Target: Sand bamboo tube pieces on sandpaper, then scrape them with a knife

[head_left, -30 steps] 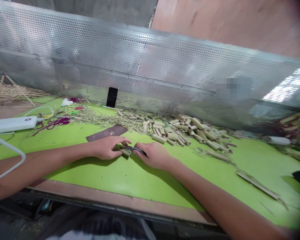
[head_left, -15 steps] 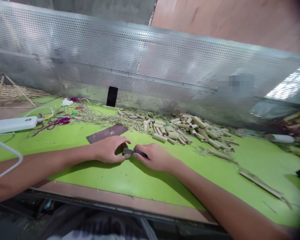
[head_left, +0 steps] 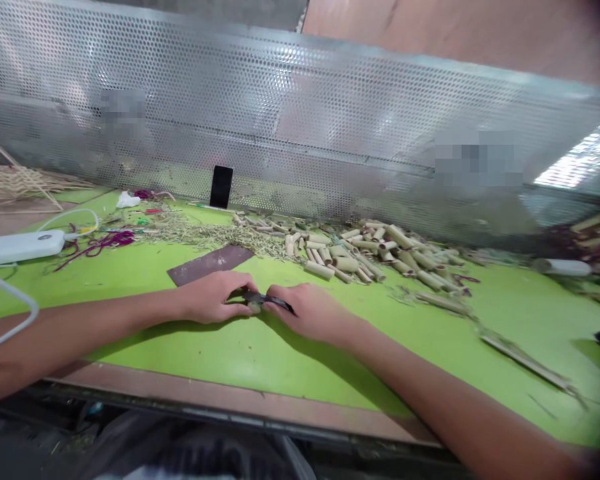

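Low over the green tabletop (head_left: 220, 357), my left hand (head_left: 215, 298) is closed, its thumb and fingers curved around a short pale-green stem piece (head_left: 255, 308). Most of that piece is hidden by fingers and blade. My right hand (head_left: 307, 310) grips a small knife (head_left: 279, 304) by its dark handle, the grey blade pointing left. The blade lies against the stem piece, between the fingertips of both hands. Just behind my left hand lies a flat brown strip (head_left: 207, 265) with pale dust on it.
Cut hollow stem pieces (head_left: 347, 264) are heaped behind my hands, beside a spread of thin shavings (head_left: 205, 233). A phone (head_left: 221, 187) leans on the perforated metal screen (head_left: 300, 127). Purple cord (head_left: 110, 241) and a white power strip (head_left: 23, 247) with cable lie left. A split stem (head_left: 525, 363) lies right.
My left fingers have drawn closer together around the stem piece, and the blade has turned slightly against it. The view has shifted a little.
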Action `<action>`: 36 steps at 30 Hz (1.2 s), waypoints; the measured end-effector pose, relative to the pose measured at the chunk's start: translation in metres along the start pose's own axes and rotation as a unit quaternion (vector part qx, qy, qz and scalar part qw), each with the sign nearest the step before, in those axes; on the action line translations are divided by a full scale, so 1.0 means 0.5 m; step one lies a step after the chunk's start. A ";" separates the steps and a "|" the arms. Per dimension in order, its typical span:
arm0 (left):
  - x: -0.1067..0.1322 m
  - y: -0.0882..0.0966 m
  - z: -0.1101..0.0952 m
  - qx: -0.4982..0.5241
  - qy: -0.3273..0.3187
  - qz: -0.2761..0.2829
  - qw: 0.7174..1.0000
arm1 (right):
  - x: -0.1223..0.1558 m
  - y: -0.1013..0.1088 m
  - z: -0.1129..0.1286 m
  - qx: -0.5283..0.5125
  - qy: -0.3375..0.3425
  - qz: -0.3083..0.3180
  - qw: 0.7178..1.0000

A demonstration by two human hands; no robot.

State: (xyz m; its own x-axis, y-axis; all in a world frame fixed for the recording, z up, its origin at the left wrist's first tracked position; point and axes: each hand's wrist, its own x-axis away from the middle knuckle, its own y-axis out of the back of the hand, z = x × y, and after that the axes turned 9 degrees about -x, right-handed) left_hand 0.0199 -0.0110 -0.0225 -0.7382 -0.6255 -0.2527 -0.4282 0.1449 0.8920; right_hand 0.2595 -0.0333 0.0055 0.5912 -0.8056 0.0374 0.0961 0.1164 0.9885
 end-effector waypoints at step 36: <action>-0.016 0.028 -0.012 0.111 0.145 0.035 0.983 | 0.004 0.003 -0.005 -0.001 0.077 -0.012 0.997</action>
State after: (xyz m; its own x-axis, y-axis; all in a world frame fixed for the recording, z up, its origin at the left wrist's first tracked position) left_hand 0.0228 -0.0085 -0.0056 -0.6045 -0.7952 -0.0479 -0.5085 0.3389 0.7915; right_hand 0.2626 -0.0334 0.0068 0.7049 -0.7093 -0.0095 0.1134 0.0995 0.9885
